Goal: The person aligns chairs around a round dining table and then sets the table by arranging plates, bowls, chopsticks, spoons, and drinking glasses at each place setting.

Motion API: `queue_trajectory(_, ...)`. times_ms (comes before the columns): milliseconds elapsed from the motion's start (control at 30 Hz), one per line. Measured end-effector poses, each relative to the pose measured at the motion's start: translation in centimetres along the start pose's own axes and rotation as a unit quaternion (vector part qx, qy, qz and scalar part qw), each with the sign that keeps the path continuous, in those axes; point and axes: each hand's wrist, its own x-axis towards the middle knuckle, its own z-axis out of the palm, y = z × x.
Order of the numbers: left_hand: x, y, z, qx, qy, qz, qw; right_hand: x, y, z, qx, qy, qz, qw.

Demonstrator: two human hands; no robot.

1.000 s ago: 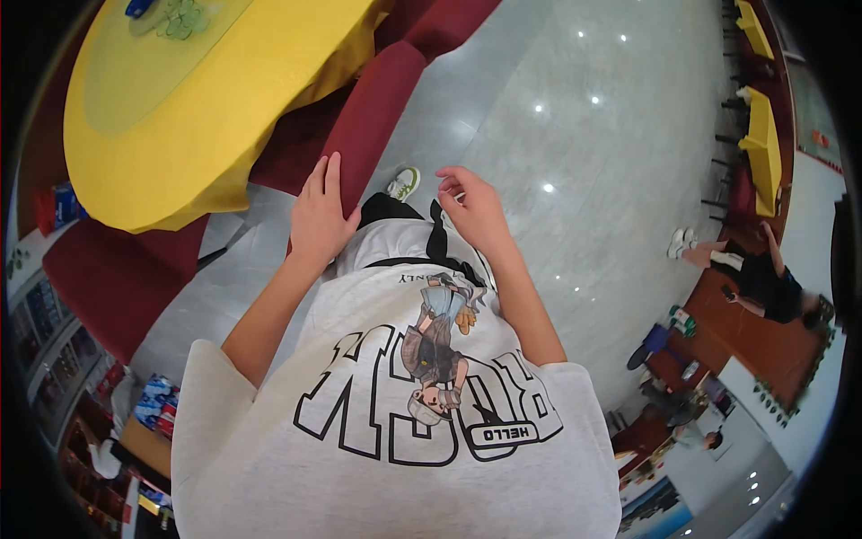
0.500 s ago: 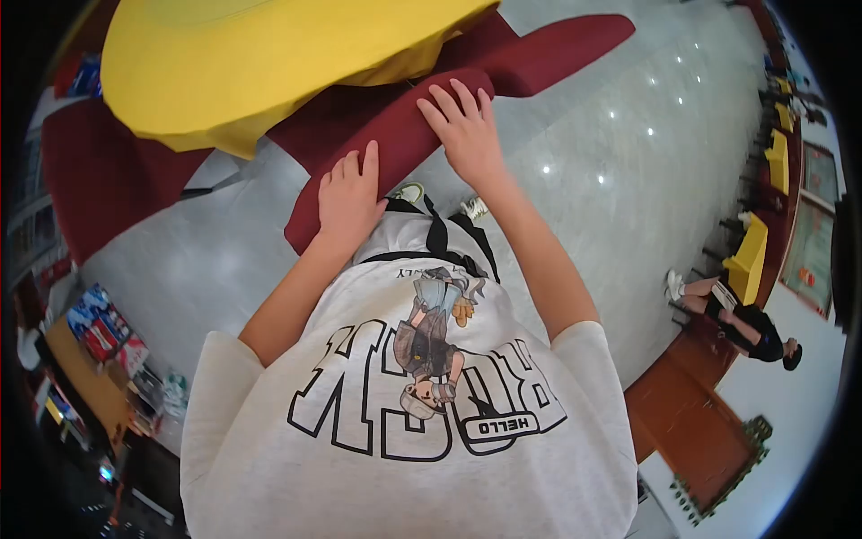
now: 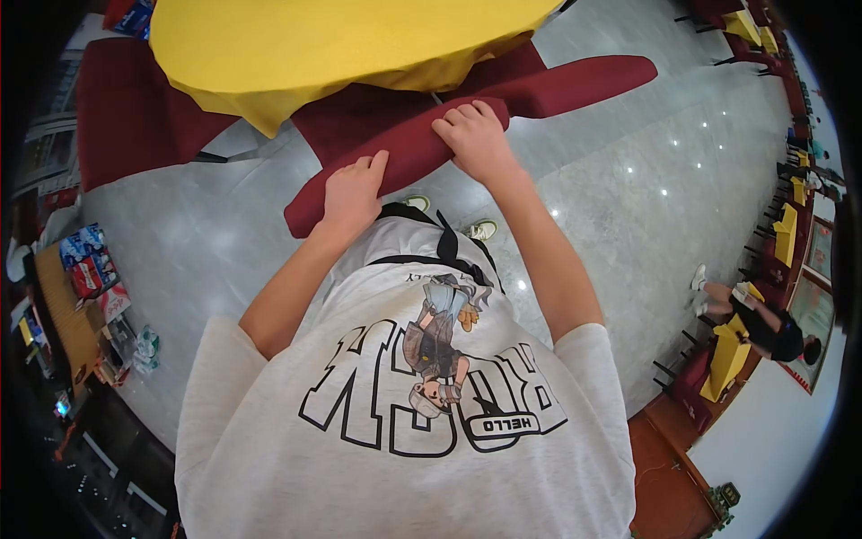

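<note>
A dark red chair (image 3: pixel 417 153) stands in front of me, its padded back towards me and its seat partly under the yellow tablecloth (image 3: pixel 350 45). My left hand (image 3: pixel 354 190) grips the top of the chair's back near its left end, fingers curled over the far edge. Near the right end of the same back, my right hand (image 3: pixel 476 139) is closed over the top in the same way. The fingertips of both hands are partly hidden behind the padding.
Another red chair (image 3: pixel 584 85) adjoins on the right; one more (image 3: pixel 135 112) stands at the left. Boxes and packets (image 3: pixel 90 269) lie on a counter at the far left. At the right, a person in black (image 3: pixel 768 328) is near yellow-covered tables (image 3: pixel 725 359).
My right hand, off the chair a second ago, came onto its back. Both hands have since curled from flat to gripping. The view has turned, and the yellow table now lies more squarely ahead.
</note>
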Motion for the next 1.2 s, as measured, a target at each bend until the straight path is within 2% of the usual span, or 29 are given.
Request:
queue_trajectory(267,-4.2,3.9,0.6,-0.007,0.006,-0.007,1.0,-5.2,-1.5,-1.3,0.046,0.015,-0.016,0.999)
queue_trajectory(333,-5.1,5.1,1.1,-0.003,0.008,-0.005,1.0,-6.6,-1.8,-1.6,0.051,0.049,-0.009,0.997)
queue_trajectory(400,-4.8,6.3,1.3,0.05,0.01,-0.023,0.998,-7.7,-1.9,-2.0,0.07,0.02,0.004,0.997)
queue_trajectory(467,-3.8,7.3,1.4,0.062,-0.002,-0.037,0.997,-8.6,-2.0,-2.1,0.093,0.07,0.016,0.993)
queue_trajectory(500,-3.3,7.9,1.5,0.072,-0.019,-0.053,0.996,-9.3,-1.6,-2.4,0.12,0.037,0.014,0.992)
queue_trajectory(633,0.6,11.8,2.6,0.059,0.013,-0.008,0.998,-13.3,1.3,-4.3,0.145,0.069,0.028,0.987)
queue_trajectory(733,4.9,14.7,4.2,0.068,0.035,0.021,0.997,-17.2,3.6,-5.5,0.148,0.027,0.09,0.984)
queue_trajectory(800,7.6,16.8,5.8,0.078,0.071,0.007,0.994,-20.4,4.8,-4.6,0.266,-0.059,0.142,0.952)
queue_trajectory(1000,10.9,19.5,6.8,0.106,0.058,-0.063,0.991,-26.3,7.2,-5.7,0.319,0.018,0.196,0.927)
queue_trajectory(1100,10.8,19.6,7.7,0.145,0.154,-0.062,0.975,-28.5,7.5,-4.6,0.344,0.042,0.221,0.912)
queue_trajectory(1133,10.7,19.9,7.9,0.15,0.148,-0.063,0.976,-29.6,7.4,-4.2,0.351,0.041,0.223,0.908)
queue_trajectory(1200,11.0,20.1,8.1,0.164,0.196,-0.054,0.965,-30.7,7.9,-3.9,0.386,-0.004,0.227,0.894)
